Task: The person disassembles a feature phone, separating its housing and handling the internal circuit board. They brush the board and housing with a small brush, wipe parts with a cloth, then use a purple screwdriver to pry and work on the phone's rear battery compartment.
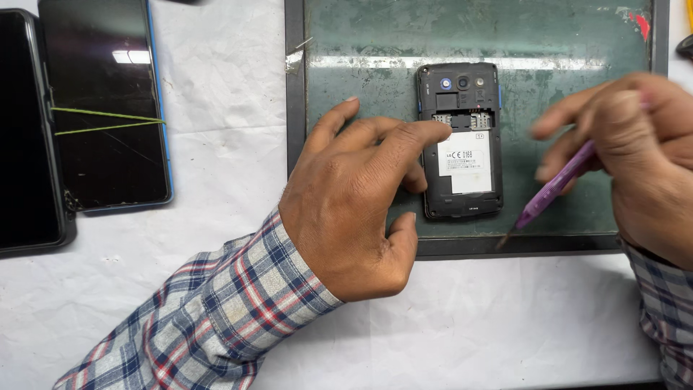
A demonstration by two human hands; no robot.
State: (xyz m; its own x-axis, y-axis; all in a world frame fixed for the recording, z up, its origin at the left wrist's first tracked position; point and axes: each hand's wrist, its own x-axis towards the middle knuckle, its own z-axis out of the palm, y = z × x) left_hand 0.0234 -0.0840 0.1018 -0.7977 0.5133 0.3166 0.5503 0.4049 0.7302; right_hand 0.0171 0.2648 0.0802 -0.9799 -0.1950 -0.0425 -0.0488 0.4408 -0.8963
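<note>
A small black phone (462, 180) lies face down on a dark green work mat (548, 58), its back cover off and a white-labelled battery showing. My left hand (357, 198) rests at the phone's left side, fingers spread, with the index fingertip on the phone's upper left part near the card slots. My right hand (635, 155), blurred, grips a purple-handled screwdriver (552, 188) whose thin tip points down-left toward the mat's front edge, right of the phone. Both arms wear plaid sleeves.
Two larger dark phones lie at the left on white paper: one with a blue rim and a green rubber band around it (108, 108), and a black one (25, 137) at the far left edge. The mat has a black frame (294, 87).
</note>
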